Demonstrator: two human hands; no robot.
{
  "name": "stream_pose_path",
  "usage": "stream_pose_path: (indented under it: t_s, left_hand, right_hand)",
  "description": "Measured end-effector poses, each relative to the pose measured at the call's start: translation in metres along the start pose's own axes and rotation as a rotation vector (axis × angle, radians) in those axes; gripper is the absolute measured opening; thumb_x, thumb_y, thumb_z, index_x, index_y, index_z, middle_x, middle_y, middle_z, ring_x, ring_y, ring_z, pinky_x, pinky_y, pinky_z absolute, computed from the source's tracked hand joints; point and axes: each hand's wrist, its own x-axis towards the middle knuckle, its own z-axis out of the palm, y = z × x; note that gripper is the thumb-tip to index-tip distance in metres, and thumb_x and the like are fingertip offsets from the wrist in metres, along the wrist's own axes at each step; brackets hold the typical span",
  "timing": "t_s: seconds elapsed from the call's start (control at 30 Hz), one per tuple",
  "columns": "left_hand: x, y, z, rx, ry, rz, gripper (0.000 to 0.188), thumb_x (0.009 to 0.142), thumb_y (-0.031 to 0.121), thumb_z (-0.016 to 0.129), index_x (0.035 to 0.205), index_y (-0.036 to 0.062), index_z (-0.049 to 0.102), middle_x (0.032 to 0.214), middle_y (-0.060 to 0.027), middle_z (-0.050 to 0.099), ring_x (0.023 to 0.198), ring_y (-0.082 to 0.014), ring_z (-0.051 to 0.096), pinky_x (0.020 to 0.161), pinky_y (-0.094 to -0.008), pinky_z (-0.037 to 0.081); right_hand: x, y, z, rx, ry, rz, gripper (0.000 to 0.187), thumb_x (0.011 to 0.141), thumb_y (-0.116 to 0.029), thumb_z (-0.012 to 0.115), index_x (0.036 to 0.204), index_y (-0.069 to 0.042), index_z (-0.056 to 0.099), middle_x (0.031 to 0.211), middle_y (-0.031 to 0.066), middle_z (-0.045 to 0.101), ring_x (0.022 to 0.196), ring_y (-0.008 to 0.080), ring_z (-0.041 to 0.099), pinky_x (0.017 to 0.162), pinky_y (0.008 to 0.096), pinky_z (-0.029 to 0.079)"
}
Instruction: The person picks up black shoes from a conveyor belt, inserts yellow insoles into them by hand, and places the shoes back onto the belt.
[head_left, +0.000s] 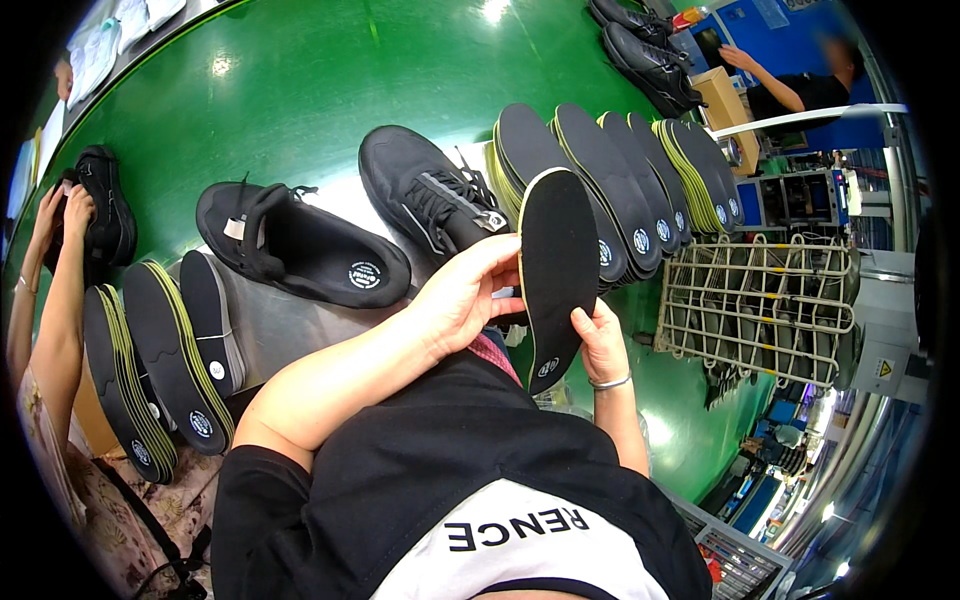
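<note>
Black shirt (400, 480) nearest, left fingers (494, 257) and right fingers (603, 328) holding 1 insole (560, 260)

The insole (560, 265) I hold has a small round pale print (548, 368) at its heel end, too small to read; similar white round prints mark the stacked insoles (610, 185) and the inside of the open shoe (310, 245). Bold dark capitals (520, 530) stand upside down across my shirt's white panel (515, 500). A yellow triangular warning sign (885, 369) is on a grey box (890, 325).
</note>
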Motion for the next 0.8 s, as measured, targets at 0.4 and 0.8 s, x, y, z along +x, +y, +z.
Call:
stream_pose_path:
  t_s: [0.4, 0.8]
  left_hand:
    - [0.006, -0.011, -0.004, 0.194, 0.195, -0.065, 0.028, 0.083, 0.019, 0.052, 0.105, 0.0016, 0.048, 0.096, -0.0098, 0.056, 0.082, -0.0188, 0.058, 0.069, -0.0352, 0.05]
    - [0.002, -0.014, 0.008, 0.183, 0.095, -0.091, 0.029, 0.084, 0.022, 0.053, 0.103, 0.0014, 0.049, 0.092, -0.0072, 0.057, 0.079, -0.0154, 0.058, 0.068, -0.027, 0.05]
  right_hand:
    - [-0.006, -0.01, 0.012, -0.559, 0.083, -0.318, 0.082, 0.062, -0.024, 0.073, 0.122, 0.0, 0.022, 0.12, 0.0145, 0.036, 0.111, 0.0233, 0.037, 0.094, 0.0331, 0.03]
    - [-0.01, -0.019, 0.027, -0.888, 0.167, -0.262, 0.065, 0.05, -0.024, 0.076, 0.102, -0.004, 0.043, 0.106, 0.0144, 0.042, 0.102, 0.0276, 0.042, 0.088, 0.036, 0.034]
